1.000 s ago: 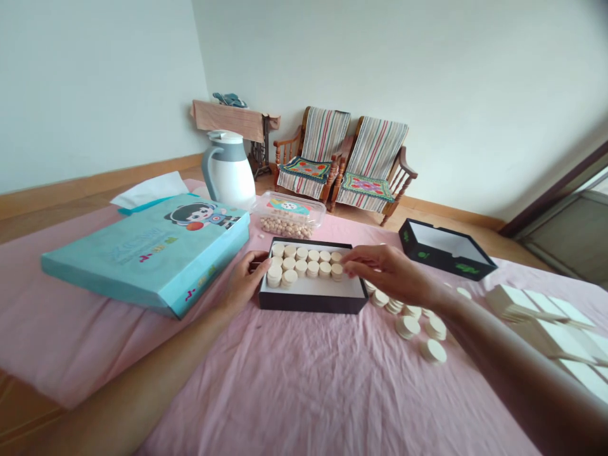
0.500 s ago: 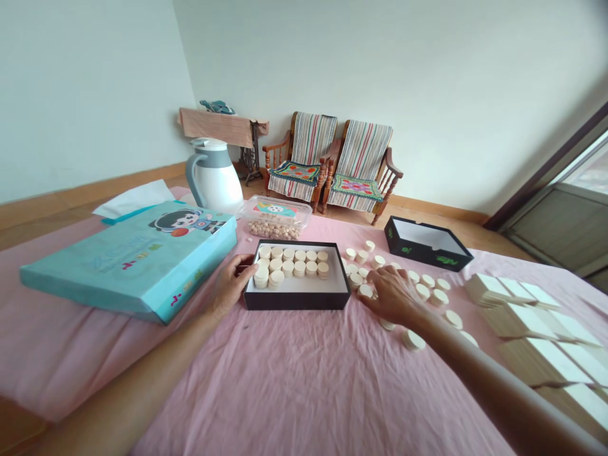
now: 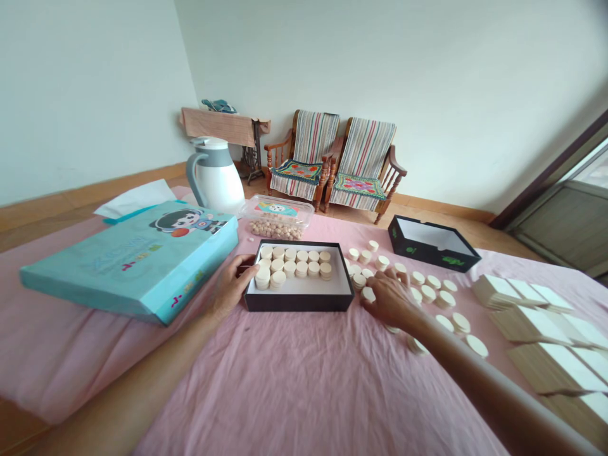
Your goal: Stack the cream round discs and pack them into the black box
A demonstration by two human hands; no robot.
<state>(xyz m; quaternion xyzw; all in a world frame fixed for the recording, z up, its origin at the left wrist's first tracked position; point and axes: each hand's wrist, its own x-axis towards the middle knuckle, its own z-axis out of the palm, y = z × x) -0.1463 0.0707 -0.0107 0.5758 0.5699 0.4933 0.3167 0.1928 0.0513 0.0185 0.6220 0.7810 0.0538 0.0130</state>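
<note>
My left hand [image 3: 232, 283] grips the left side of a shallow black box [image 3: 299, 303] with a white inside, its thumb over the rim. Short stacks of round wooden discs [image 3: 301, 268] stand in rows in the box, two full rows at the back and a pair of stacks at the front left. Right of the box, my right hand [image 3: 388, 295] reaches down among loose wooden discs [image 3: 445, 299] on the cloth. Its fingers are curled around discs, one [image 3: 368, 294] showing beside the thumb. The fingertips are partly hidden.
A light blue carton [image 3: 133, 259] lies at left, with a white jug [image 3: 218, 180] behind it. A clear tub of small wooden pieces [image 3: 276, 221] stands behind the box. At right are a second black box [image 3: 430, 248] and stacked wooden squares [image 3: 536, 323] on the pink cloth [image 3: 294, 380].
The view has shifted slightly, so things appear a little further right. My right hand stays among the loose discs with its fingers a little changed. My left hand keeps its hold on the box.
</note>
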